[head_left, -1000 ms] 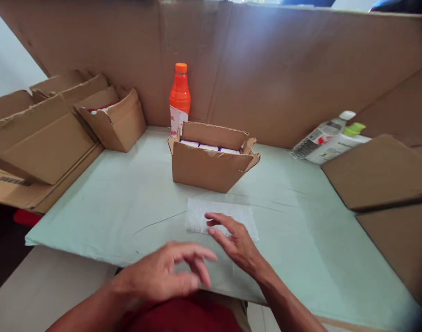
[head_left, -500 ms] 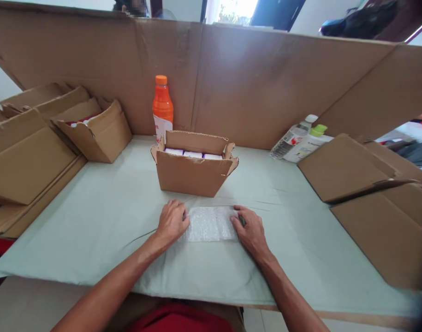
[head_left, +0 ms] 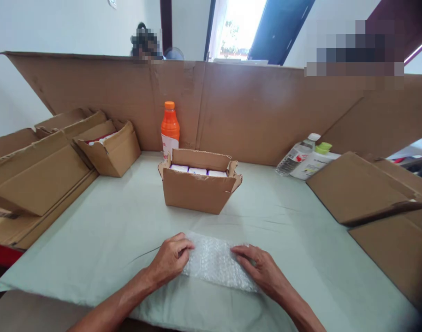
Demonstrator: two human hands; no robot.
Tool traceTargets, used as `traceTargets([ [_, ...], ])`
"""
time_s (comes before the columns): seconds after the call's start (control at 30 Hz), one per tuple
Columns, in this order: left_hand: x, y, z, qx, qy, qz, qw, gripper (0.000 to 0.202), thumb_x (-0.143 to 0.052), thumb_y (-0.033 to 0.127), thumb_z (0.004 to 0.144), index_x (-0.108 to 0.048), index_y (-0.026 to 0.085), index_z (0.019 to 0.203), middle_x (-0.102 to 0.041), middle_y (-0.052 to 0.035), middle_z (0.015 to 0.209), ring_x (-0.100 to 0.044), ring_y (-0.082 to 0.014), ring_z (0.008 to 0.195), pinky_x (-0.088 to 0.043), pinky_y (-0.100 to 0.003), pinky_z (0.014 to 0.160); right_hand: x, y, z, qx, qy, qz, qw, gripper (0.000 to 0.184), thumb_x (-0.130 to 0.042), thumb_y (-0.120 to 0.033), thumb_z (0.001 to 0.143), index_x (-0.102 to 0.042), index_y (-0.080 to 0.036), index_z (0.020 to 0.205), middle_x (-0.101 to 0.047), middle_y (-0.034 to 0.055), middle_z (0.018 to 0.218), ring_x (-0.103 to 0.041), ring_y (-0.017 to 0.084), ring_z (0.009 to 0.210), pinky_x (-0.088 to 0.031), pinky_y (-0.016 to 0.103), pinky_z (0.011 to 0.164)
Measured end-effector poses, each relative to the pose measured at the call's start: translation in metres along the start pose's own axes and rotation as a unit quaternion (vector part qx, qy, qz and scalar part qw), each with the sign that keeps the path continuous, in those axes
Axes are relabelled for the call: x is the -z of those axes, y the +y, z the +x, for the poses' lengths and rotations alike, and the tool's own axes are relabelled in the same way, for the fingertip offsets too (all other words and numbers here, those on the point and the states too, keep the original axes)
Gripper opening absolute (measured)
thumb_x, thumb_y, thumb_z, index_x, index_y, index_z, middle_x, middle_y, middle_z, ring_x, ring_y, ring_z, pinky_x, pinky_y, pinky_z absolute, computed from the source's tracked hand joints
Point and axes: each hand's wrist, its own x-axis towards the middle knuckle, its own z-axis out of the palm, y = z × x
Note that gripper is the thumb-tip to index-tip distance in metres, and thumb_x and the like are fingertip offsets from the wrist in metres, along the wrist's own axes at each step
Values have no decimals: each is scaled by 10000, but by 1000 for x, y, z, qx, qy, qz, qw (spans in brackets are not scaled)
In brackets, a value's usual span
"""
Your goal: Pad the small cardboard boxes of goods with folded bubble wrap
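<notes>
A clear sheet of bubble wrap (head_left: 212,260), folded or doubled into an oblong, is stretched between my two hands above the near part of the table. My left hand (head_left: 172,256) pinches its left end between thumb and fingers. At the right end, my right hand (head_left: 257,265) grips the sheet with thumb and forefinger, the palm over its edge. Just beyond stands an open cardboard box (head_left: 195,191), flaps up, with several white-and-purple packs (head_left: 197,171) showing inside.
An orange bottle (head_left: 169,129) stands behind the box. Cardboard boxes (head_left: 109,147) line the left; more cardboard (head_left: 356,189) lies right, beside a clear bottle (head_left: 299,154) and a white one with a green cap (head_left: 314,161). A tall cardboard wall (head_left: 238,110) closes the back; a person's head shows beyond.
The view has tilted up. Both hands and the bubble wrap have come nearer to me, away from the box, and the sheet now slants down to the right.
</notes>
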Motion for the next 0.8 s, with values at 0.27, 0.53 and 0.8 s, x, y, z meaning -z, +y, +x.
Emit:
traceTargets([
  [0.27,128,57,96,-216,239,206,924,307,-552,187,834,-724,191,1088,-710,-79,982,-640,-215,936,-521,-342,870,114,-105,85,108,258,-28,960,292,-603,-411,894,-747,-259,1098,-757,44,1101,-699,237,968,-557,389,889],
  [0.53,175,47,206,40,-113,293,948,196,-486,157,699,-652,177,598,-579,9,597,-488,-133,593,-353,-259,571,125,-109,217,47,-51,-264,962,294,-579,-165,790,-790,-241,979,-770,-1,901,-669,162,786,-444,247,662],
  [0.8,160,23,224,61,-201,292,933,89,-633,159,530,-681,233,545,-623,21,538,-507,-148,525,-350,-265,558,106,-118,233,59,-156,-350,922,252,-624,-62,665,-771,-264,704,-741,-6,732,-647,165,671,-369,256,587],
])
